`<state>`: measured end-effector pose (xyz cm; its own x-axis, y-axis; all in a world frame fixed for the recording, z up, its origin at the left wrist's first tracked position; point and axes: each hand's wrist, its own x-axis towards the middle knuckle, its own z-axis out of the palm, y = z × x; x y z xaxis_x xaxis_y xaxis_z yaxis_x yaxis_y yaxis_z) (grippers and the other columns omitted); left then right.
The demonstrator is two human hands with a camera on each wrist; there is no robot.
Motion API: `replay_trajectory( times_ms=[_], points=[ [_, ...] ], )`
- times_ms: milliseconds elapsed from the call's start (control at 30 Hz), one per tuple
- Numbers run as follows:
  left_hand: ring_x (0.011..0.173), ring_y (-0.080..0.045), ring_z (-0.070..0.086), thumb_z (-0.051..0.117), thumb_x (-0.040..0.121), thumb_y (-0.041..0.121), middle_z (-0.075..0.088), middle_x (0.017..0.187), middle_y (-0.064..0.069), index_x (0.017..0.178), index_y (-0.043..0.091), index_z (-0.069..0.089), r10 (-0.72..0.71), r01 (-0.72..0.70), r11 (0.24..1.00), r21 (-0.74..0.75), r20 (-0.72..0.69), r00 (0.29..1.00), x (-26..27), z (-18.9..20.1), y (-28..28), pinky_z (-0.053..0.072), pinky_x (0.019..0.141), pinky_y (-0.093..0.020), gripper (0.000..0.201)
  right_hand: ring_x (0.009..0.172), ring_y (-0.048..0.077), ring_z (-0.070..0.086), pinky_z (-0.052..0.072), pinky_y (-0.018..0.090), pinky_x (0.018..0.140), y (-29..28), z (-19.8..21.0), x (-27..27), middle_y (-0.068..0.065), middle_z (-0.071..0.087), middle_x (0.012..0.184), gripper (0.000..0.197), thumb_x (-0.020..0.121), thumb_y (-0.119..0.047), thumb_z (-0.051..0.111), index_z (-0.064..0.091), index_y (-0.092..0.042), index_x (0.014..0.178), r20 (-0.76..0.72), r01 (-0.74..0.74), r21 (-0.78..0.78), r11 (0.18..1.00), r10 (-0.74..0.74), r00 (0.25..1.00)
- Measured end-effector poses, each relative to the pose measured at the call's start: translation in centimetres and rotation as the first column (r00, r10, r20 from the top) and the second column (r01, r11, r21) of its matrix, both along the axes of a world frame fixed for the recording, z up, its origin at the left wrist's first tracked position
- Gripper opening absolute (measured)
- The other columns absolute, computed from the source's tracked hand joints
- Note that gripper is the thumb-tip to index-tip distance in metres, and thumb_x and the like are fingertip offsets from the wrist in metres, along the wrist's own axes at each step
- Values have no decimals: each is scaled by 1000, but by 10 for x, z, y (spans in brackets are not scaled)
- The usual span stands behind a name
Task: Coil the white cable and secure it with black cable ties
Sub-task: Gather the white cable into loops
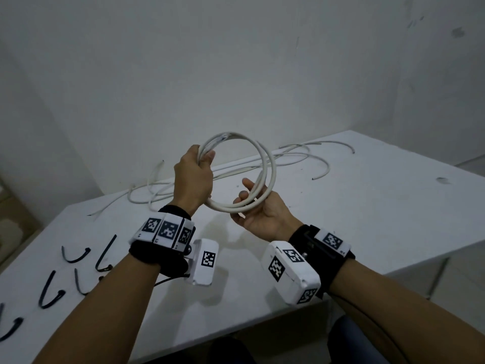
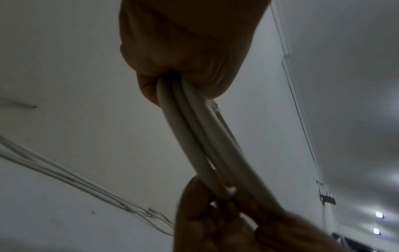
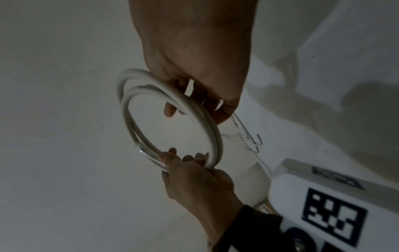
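- The cable (image 1: pixel 265 164) is white, its coil (image 3: pixel 172 119) a dull off-white in the dim wrist views.
- The loose cables (image 1: pixel 301 156) behind it are white too.
- The ties (image 1: pixel 76 256) are black.
- The table (image 1: pixel 367 206) is white with a few dark smudges.
- The wall (image 1: pixel 236 61) is pale grey-white with faint dark marks.
- The wrist straps (image 1: pixel 157 256) are black.
- The wrist boxes (image 1: pixel 291 271) are white and carry square black-and-white checker-like markers.
- The trousers (image 1: pixel 351 340) at the lower edge look dark blue.
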<state>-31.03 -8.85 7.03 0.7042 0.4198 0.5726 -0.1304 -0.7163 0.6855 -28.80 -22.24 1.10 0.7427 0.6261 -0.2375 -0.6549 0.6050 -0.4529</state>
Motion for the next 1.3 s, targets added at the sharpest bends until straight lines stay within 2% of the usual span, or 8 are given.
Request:
replay_trajectory(
  times_ms=[200,433,600,700,867,1033,1200,1300],
  points=[
    [53,-9,41,47,100,28,47,63,3,88,11,52,40,-40,995,87,2,999,4,-8,3,33,43,-13,20,62,17,50,44,32,71,-9,0,2,4,52,60,39,94,-36,52,74,-12,72,47,-128,-5,992,128,991],
    [59,-18,44,47,100,26,49,65,-1,95,4,56,90,-90,991,95,2,996,7,-19,10,36,52,-27,24,75,30,57,57,50,68,-10,9,-4,17,54,82,28,98,-14,45,62,1,82,-127,-118,-166,979,98,987],
    [60,-24,43,45,101,24,46,62,-1,96,4,54,111,-109,988,105,-13,994,8,-22,10,33,51,-32,23,111,39,58,50,52,80,-7,-3,-5,24,58,96,56,97,-51,37,54,2,102,-170,37,-73,997,-49,984],
    [59,-22,43,45,101,24,47,63,-1,95,6,54,105,-100,988,118,-36,994,6,-24,11,35,50,-30,21,99,39,62,54,49,77,-8,-3,-10,25,56,105,61,87,-59,51,50,-5,117,22,51,-151,987,-48,999],
    [59,-15,44,48,100,26,49,66,1,96,4,57,79,-73,993,93,-58,995,3,-20,12,38,51,-17,24,81,37,67,59,44,68,-8,-7,-6,20,59,96,29,91,-24,62,52,-2,106,242,130,-281,951,-61,968],
    [59,-18,50,54,97,29,52,65,2,91,15,61,5,-1,999,39,-107,994,1,-6,11,55,63,-48,17,81,36,69,60,45,71,-14,-14,-4,23,62,98,15,96,-18,54,49,-4,98,295,48,-221,974,20,955],
    [57,-14,50,59,94,31,56,66,4,95,14,67,-18,29,997,68,-149,989,-3,-6,12,48,54,-35,18,77,28,66,54,45,78,-23,-15,1,15,69,90,16,89,-4,56,44,-13,94,443,70,-485,872,176,879],
    [51,-14,48,63,91,31,55,61,4,90,17,69,-68,83,995,60,-216,974,-5,-8,10,42,45,-27,16,66,25,63,57,35,62,-22,-16,-1,11,62,84,17,91,-4,51,40,-13,101,498,226,-495,839,61,865]
  ],
)
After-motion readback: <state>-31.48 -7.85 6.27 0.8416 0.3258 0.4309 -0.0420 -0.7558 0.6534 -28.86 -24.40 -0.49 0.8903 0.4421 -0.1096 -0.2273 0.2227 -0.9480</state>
